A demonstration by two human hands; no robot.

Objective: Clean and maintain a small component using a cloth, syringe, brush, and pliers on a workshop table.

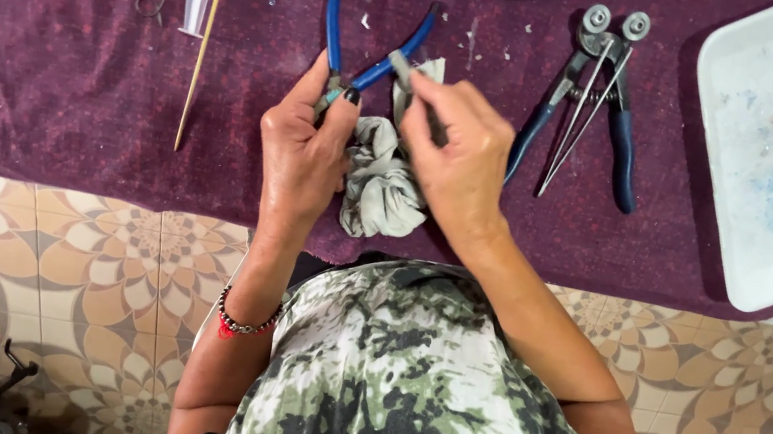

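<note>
Left hand is closed round the head of blue-handled pliers. Right hand is pinched on a grey rag bunched between both hands; soft, light, likely best gripped by a fold. Glass nippers lie just right.

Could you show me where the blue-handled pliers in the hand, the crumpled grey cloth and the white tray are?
blue-handled pliers (pixel 336 14): head view, on the left handle.
crumpled grey cloth (pixel 377 196): head view, on its bunched middle.
white tray (pixel 719 143): head view, on its left rim.
</note>
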